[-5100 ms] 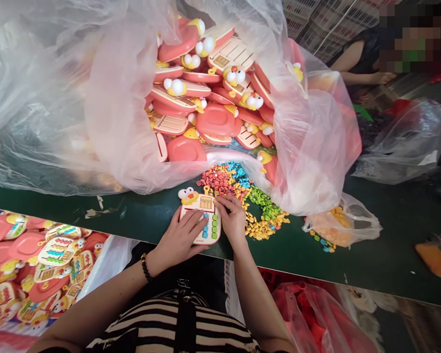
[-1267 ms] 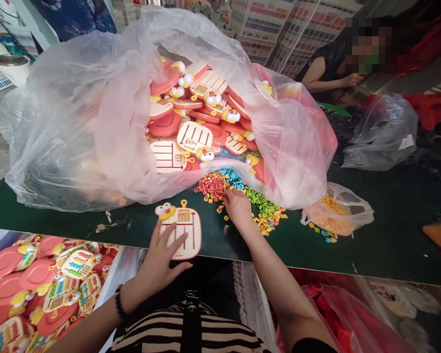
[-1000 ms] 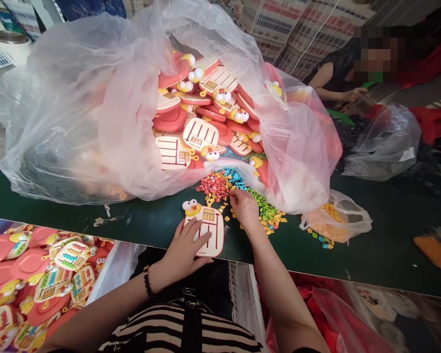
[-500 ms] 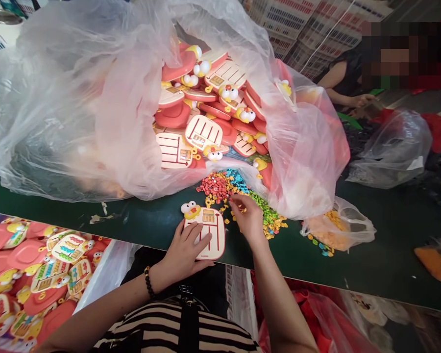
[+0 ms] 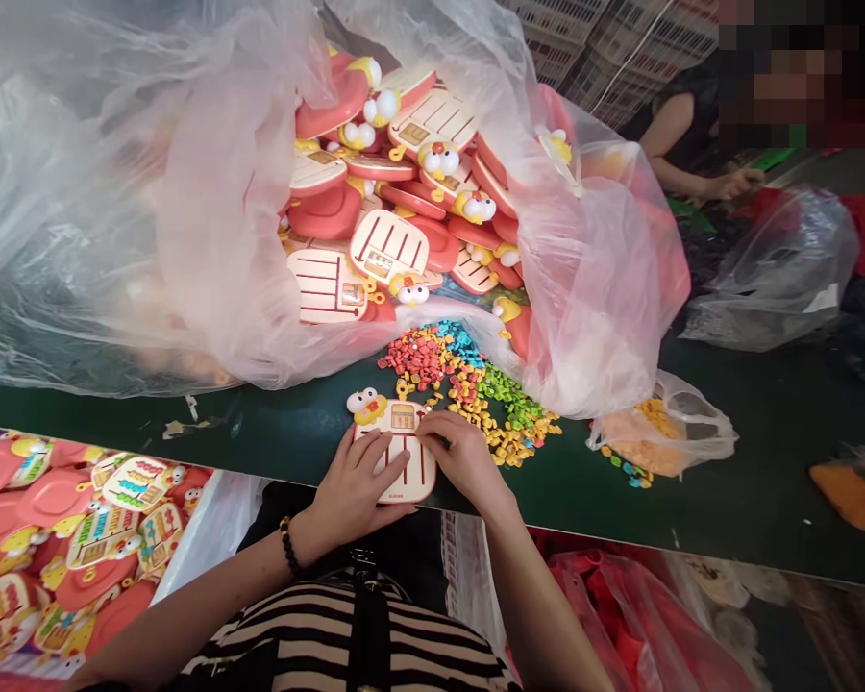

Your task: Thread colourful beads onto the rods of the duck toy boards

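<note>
Left hand (image 5: 357,481): laid over the left part of the toy board (image 5: 413,471), fingers spread, board steadied rather than clasped. Right hand (image 5: 465,457): thumb and fingertips drawn together at the board's 1 o'clock corner; whether a piece is pinched there cannot be told. Board is laid face up on the green table (image 5: 281,423), by the near edge, slots seen bare where not covered by the hands. Duck head (image 5: 366,406) is attached at its 11 o'clock corner.

Clock directions below taken from the board. Loose pieces are heaped close by: red pieces (image 5: 412,356) at 12 to 1, blue pieces (image 5: 459,338) at 1, green pieces (image 5: 510,396) at 2, yellow pieces (image 5: 508,444) at 3. Farther at 3, yellow pieces are held in a small plastic bag (image 5: 703,432).

At 12, more boards (image 5: 389,245) are piled in the mouth of a large plastic bag (image 5: 216,240). At 8 to 9, below table level, boards fitted with coloured pieces (image 5: 136,481) are stacked. Red bagged material (image 5: 620,615) is seen at 4. Far at 2, a co-worker's hand (image 5: 735,183) is seen.
</note>
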A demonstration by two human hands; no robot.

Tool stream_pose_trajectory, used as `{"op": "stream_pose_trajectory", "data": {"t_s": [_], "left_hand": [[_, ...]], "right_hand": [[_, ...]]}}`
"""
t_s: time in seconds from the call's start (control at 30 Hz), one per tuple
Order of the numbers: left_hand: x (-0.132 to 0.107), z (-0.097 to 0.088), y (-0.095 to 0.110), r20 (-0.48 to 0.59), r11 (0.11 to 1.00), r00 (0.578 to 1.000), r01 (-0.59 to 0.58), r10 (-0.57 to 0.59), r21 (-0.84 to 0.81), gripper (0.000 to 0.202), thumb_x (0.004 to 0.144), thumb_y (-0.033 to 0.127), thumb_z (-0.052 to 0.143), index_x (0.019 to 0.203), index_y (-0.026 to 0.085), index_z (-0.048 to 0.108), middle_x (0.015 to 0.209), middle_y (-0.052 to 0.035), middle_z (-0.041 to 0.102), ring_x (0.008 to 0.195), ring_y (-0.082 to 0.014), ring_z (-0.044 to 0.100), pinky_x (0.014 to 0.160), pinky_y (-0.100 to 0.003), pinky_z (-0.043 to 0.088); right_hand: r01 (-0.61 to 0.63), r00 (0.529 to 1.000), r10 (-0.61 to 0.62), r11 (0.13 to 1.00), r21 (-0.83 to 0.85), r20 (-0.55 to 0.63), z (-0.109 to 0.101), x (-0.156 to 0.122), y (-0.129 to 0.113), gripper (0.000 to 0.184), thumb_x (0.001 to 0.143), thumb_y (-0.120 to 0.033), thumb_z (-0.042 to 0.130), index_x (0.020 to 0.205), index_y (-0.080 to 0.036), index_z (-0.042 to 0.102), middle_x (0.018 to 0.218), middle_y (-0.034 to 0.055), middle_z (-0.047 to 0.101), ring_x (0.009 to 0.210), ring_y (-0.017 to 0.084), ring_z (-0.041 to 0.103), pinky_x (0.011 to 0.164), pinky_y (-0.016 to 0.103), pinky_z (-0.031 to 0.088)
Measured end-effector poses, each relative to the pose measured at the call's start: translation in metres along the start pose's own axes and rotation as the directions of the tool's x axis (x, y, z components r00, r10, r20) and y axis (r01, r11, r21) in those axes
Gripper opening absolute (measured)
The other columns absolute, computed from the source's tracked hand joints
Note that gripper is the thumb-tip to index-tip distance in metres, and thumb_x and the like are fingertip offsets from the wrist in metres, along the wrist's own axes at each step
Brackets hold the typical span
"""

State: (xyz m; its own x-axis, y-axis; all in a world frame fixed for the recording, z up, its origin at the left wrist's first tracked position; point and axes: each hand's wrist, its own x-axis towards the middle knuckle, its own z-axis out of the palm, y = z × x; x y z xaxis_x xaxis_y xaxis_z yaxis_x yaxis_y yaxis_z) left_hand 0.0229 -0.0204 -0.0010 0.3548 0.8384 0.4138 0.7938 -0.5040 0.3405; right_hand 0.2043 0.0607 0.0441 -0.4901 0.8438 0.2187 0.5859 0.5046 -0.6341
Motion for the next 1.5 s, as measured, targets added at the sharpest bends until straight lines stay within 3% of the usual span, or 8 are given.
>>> {"op": "stream_pose_trajectory", "data": {"t_s": [0.17, 0.3, 0.4, 0.6, 0.73, 0.97, 1.17, 1.5], "left_hand": [[0.000, 0.000, -0.002, 0.057, 0.998, 0.998, 0.031, -0.028, -0.053, 0.055, 0.078, 0.054, 0.064, 0.122, 0.021, 0.060, 0.127, -0.0155, 0.054, 0.121, -0.0310, 0.046, 0.108, -0.056, 0.032], [-0.001, -0.002, -0.002, 0.048, 0.998, 0.998, 0.034, -0.032, -0.050, 0.058, 0.077, 0.055, 0.067, 0.122, 0.020, 0.060, 0.139, -0.0177, 0.046, 0.125, -0.0339, 0.042, 0.107, -0.056, 0.033], [0.000, -0.003, -0.002, 0.073, 0.999, 0.997, 0.034, -0.031, -0.038, 0.061, 0.077, 0.057, 0.066, 0.125, 0.020, 0.057, 0.139, -0.0161, 0.048, 0.120, -0.0337, 0.044, 0.105, -0.056, 0.033], [-0.001, -0.001, -0.006, 0.034, 0.995, 0.997, 0.075, -0.073, -0.070, 0.083, 0.070, 0.063, 0.069, 0.132, 0.011, 0.048, 0.124, -0.0187, 0.055, 0.122, -0.0362, 0.045, 0.106, -0.054, 0.036], [-0.005, 0.000, -0.009, 0.030, 0.994, 0.998, 0.058, -0.055, -0.095, 0.081, 0.073, 0.060, 0.068, 0.135, 0.014, 0.044, 0.128, -0.0197, 0.052, 0.127, -0.0365, 0.042, 0.106, -0.055, 0.036], [-0.003, -0.001, -0.010, 0.054, 0.993, 0.996, 0.074, -0.069, -0.089, 0.083, 0.070, 0.063, 0.069, 0.133, 0.014, 0.047, 0.137, -0.0229, 0.046, 0.125, -0.0374, 0.043, 0.104, -0.056, 0.036], [-0.002, -0.002, -0.011, 0.053, 0.996, 0.998, 0.041, -0.037, -0.084, 0.077, 0.073, 0.061, 0.068, 0.130, 0.014, 0.050, 0.130, -0.0201, 0.051, 0.123, -0.0352, 0.045, 0.105, -0.054, 0.037], [-0.005, -0.005, -0.010, -0.045, 0.991, 0.999, -0.032, 0.026, -0.130, 0.045, 0.079, 0.054, 0.066, 0.104, 0.016, 0.062, 0.092, -0.0083, 0.059, 0.090, -0.0227, 0.056, 0.099, -0.050, 0.046]], "right_hand": [[0.005, 0.999, -0.002, 0.994, 0.109, -0.032, 0.027, 0.001, -0.019, 0.017, 0.089, -0.015, 0.053, 0.084, -0.023, 0.067, 0.091, 0.0035, 0.071, 0.089, 0.016, 0.067, 0.084, 0.031, 0.054], [-0.046, 0.989, 0.065, 0.990, 0.135, -0.134, 0.031, 0.016, -0.010, 0.016, 0.091, -0.020, 0.051, 0.092, -0.023, 0.067, 0.092, 0.0035, 0.071, 0.088, 0.016, 0.067, 0.081, 0.030, 0.055], [-0.134, 0.959, 0.120, 0.990, -0.037, -0.256, 0.016, 0.030, 0.013, 0.017, 0.090, -0.021, 0.052, 0.093, -0.023, 0.068, 0.094, 0.0053, 0.070, 0.089, 0.020, 0.066, 0.082, 0.034, 0.054], [-0.068, 0.998, 0.060, 0.899, -0.432, -0.033, 0.015, 0.051, 0.027, 0.014, 0.085, -0.015, 0.060, 0.090, -0.022, 0.072, 0.093, 0.0072, 0.067, 0.091, 0.023, 0.061, 0.081, 0.035, 0.051], [-0.088, 0.996, 0.072, 0.860, -0.502, -0.051, 0.017, 0.050, 0.029, 0.014, 0.087, -0.018, 0.058, 0.082, -0.021, 0.071, 0.092, 0.0081, 0.063, 0.086, 0.022, 0.059, 0.074, 0.032, 0.051], [-0.117, 0.943, 0.028, 0.960, -0.253, -0.331, 0.008, 0.028, 0.031, 0.023, 0.094, -0.031, 0.051, 0.090, -0.021, 0.071, 0.094, 0.0075, 0.062, 0.087, 0.021, 0.062, 0.078, 0.035, 0.053], [-0.021, 0.968, -0.035, 0.975, -0.220, -0.250, 0.027, -0.001, 0.013, 0.025, 0.096, -0.027, 0.048, 0.100, -0.024, 0.072, 0.102, 0.0068, 0.073, 0.097, 0.021, 0.066, 0.088, 0.039, 0.054], [-0.103, 0.972, 0.015, 0.925, -0.367, -0.235, 0.044, -0.057, -0.020, 0.037, 0.094, -0.020, 0.048, 0.130, -0.021, 0.058, 0.124, 0.0111, 0.066, 0.125, 0.027, 0.055, 0.096, 0.043, 0.048]]}}
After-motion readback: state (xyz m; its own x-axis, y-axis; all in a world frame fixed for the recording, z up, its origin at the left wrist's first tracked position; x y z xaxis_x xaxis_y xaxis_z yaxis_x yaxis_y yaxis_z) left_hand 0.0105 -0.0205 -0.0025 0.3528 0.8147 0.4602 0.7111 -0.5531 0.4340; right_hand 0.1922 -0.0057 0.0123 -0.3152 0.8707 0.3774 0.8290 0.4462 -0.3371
